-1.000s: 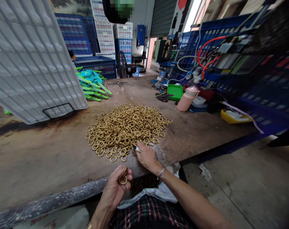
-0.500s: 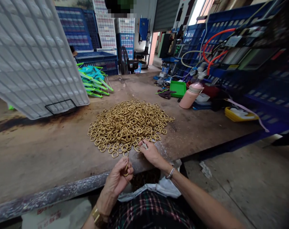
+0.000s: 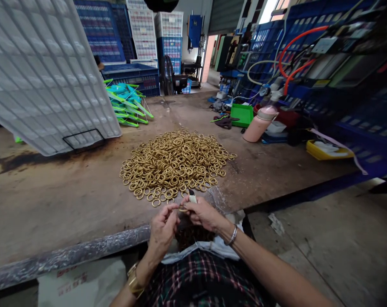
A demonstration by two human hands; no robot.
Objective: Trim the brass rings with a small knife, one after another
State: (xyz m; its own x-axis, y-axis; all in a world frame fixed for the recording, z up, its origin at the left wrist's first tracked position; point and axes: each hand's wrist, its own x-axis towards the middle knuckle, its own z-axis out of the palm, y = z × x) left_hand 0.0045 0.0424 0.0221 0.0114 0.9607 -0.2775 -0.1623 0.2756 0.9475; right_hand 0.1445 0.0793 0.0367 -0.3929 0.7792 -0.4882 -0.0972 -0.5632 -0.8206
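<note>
left grip (image 3: pixel 163 225): fingers (image 3: pixel 172 217) bent; right grip (image 3: pixel 206 214): curled closed; both nearly meeting; forearms (image 3: pixel 270 270) slanting inward

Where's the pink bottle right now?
In the head view, the pink bottle is on the table, right of the pile of gold rings and close beside the green tray.

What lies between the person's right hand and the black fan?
In the head view: the heap of gold-coloured rings, then a stretch of brown tabletop.

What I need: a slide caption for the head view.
Left hand and right hand together at a golden ring, near the ring pile.
</note>
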